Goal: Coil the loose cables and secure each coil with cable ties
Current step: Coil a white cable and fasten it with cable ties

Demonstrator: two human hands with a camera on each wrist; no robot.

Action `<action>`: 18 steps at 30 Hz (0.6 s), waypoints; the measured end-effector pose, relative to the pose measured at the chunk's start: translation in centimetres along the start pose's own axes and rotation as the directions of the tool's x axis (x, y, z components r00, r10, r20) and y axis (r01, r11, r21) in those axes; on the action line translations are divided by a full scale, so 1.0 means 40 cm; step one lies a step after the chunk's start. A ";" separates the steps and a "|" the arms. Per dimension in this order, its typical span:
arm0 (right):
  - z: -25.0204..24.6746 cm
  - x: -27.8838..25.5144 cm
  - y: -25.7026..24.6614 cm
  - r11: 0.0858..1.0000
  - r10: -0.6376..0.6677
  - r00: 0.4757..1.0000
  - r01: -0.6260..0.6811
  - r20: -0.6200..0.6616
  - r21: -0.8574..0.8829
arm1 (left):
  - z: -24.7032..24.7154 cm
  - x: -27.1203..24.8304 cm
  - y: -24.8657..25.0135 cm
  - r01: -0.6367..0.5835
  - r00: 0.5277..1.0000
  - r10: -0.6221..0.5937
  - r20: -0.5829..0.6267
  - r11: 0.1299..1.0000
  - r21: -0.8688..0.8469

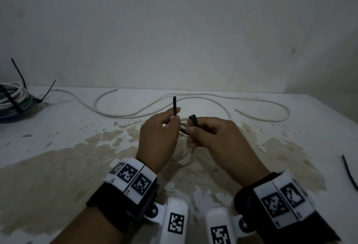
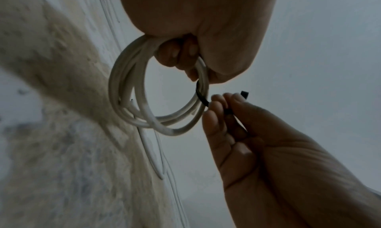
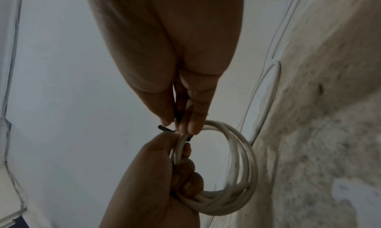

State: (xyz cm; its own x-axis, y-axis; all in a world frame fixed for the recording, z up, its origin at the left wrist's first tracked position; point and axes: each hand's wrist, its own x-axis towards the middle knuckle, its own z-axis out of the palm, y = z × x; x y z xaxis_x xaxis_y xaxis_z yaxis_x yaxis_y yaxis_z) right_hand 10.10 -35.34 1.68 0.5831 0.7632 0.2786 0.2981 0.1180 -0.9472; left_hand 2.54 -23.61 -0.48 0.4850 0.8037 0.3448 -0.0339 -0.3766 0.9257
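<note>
Wrapping black tie [image 1: 175, 105] round white coil [image 2: 144, 91].

My left hand [image 1: 157, 137] and right hand [image 1: 215, 139] sit side by side above the middle of the bench [image 1: 58, 147], just in front of me. Between them hangs the coil [image 2: 144, 93], held in the right hand. The cable tie [image 1: 175, 106] passes around the coil on the side nearest the left hand, and its free end stands up above the left fingers [image 1: 173, 112]. Behind both hands, a loose cable [image 1: 213, 96] lies across the bench, parallel to the wall [image 1: 174, 30] at the back. At the far left edge rests a tied bundle [image 1: 13, 98]. A spare tie [image 1: 348, 172] lies at the right edge.
</note>
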 end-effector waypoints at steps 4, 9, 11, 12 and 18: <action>0.011 0.002 0.003 0.997 -0.077 0.996 0.076 -0.053 -0.018 | -0.004 0.002 0.003 -0.013 0.999 0.012 0.037 1.000 0.027; 0.009 0.000 0.012 0.984 -0.138 0.979 0.118 -0.151 -0.131 | -0.001 -0.006 0.011 -0.069 0.996 0.063 0.071 0.994 0.088; 0.006 0.002 0.015 0.971 -0.166 0.965 0.124 -0.203 -0.202 | 0.000 -0.008 0.011 -0.093 0.994 0.086 0.068 0.990 0.102; 0.005 0.003 0.015 0.965 -0.181 0.957 0.128 -0.228 -0.229 | 0.000 -0.009 0.011 -0.105 0.993 0.097 0.069 0.987 0.119; 0.003 0.003 0.016 0.950 -0.221 0.934 0.141 -0.280 -0.278 | -0.001 -0.014 0.022 -0.217 0.973 0.193 0.125 0.951 0.220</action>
State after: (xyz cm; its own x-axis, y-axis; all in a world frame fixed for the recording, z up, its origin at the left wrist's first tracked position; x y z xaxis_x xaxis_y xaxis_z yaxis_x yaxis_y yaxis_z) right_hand 10.26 -35.09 1.08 0.6906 0.5091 0.5137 0.5757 0.0430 -0.8165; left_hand 2.20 -24.39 0.16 0.5750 0.6516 0.4948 0.0550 -0.6342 0.7712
